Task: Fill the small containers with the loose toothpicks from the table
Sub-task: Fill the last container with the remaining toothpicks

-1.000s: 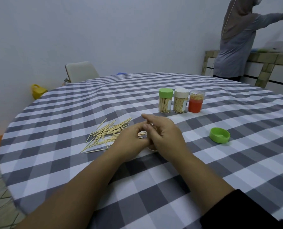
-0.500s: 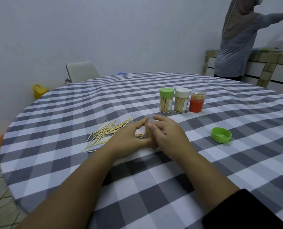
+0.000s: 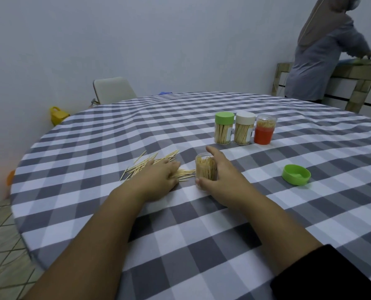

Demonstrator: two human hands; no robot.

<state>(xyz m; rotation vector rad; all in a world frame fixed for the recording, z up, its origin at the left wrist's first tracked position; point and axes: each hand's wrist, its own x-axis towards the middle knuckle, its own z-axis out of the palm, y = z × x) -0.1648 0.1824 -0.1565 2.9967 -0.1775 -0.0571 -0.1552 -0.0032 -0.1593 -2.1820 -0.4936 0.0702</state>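
Two hands: right hand (image 3: pixel 220 180) fingers around open container (image 3: pixel 205 168), left hand (image 3: pixel 158 177) fingers flat on loose toothpicks (image 3: pixel 149 164).

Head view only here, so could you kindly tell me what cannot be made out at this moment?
- Left hand: its own back hides the fingertips, so a grasp on the loose toothpicks is unclear.
- Open container: the right hand covers its right side and base.
- Container labels: too small to read.
- Person at the counter: cut off by the top edge.
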